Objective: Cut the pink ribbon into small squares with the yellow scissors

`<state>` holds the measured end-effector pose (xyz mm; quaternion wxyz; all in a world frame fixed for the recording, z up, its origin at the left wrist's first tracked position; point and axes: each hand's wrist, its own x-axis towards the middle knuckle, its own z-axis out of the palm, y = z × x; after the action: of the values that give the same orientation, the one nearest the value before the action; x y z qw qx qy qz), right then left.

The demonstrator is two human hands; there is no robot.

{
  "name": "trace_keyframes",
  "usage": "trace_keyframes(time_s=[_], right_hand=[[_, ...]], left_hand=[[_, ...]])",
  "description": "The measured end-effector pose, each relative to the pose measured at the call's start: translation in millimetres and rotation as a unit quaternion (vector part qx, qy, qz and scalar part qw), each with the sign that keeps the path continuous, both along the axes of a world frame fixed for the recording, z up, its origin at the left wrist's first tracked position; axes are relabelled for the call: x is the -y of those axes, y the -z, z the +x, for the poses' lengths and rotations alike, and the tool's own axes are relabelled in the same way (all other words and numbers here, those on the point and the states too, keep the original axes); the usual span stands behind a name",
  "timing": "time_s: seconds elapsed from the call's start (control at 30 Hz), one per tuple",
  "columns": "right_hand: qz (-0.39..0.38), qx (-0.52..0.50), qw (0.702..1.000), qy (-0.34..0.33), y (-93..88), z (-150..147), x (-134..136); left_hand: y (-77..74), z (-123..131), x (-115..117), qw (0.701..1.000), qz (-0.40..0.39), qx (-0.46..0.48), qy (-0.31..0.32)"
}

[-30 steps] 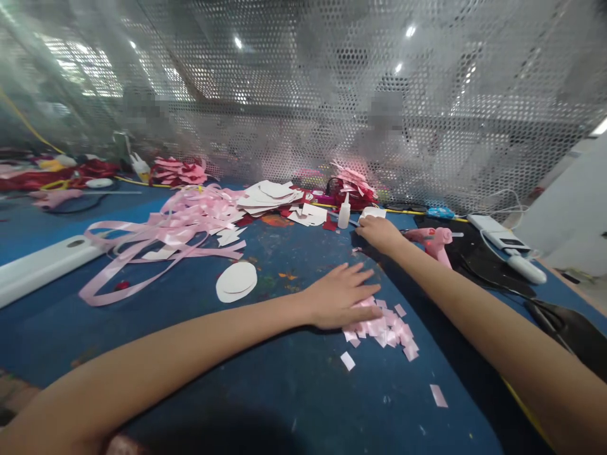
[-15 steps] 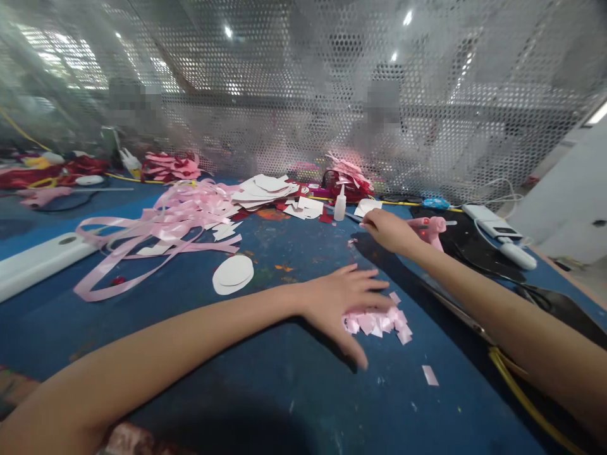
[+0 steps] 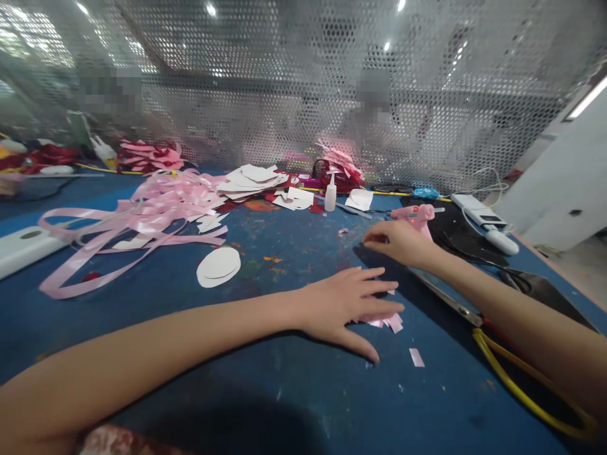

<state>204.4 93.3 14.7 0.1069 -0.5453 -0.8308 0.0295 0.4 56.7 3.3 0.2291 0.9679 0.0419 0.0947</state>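
Note:
My left hand (image 3: 348, 304) lies palm down with its fingers spread over a small pile of cut pink ribbon pieces (image 3: 393, 323), hiding most of them. One more pink piece (image 3: 416, 357) lies apart, nearer to me. Past the left hand, my right hand (image 3: 398, 243) hovers low over the table, thumb and fingers curled together in a pinch. Whether anything is between those fingertips cannot be made out. Under my right forearm lies a pair of scissors (image 3: 467, 314) with yellow handles. A pink glue gun (image 3: 417, 215) stands just behind the right hand.
On the blue table (image 3: 294, 392) are white paper ovals (image 3: 219, 266), tangled pink ribbon (image 3: 161, 212) and stacked white paper (image 3: 253, 180). A small white bottle (image 3: 331, 194) stands near the back. White devices with cables (image 3: 478, 210) lie right; a perforated metal screen (image 3: 265, 82) rises behind.
My right hand has drawn back toward me from the white paper at the back. The left hand has slid slightly right, covering more pink pieces. The view has shifted, showing more of the scissors.

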Motion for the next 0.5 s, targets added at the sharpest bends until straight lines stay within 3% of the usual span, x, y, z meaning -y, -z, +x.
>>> trace_keyframes(time_s=[0.1,0.23,0.4,0.5], right_hand=[[0.034,0.035,0.998,0.029,9.4,-17.7,-11.8],[0.059,0.071,0.994,0.057,16.6,-34.1,-26.6],[0.059,0.077,0.994,0.047,17.8,-40.2,-41.5],[0.064,0.053,0.995,0.062,18.7,-42.6,-42.1]], left_hand=[[-1.1,-0.1,2.0,0.999,0.03,-0.021,0.033],[1.1,-3.2,-0.1,0.997,-0.021,-0.006,0.077],[2.7,-4.0,1.8,0.999,0.031,0.015,0.038],[2.6,-2.6,1.2,0.997,0.036,0.005,0.066]])
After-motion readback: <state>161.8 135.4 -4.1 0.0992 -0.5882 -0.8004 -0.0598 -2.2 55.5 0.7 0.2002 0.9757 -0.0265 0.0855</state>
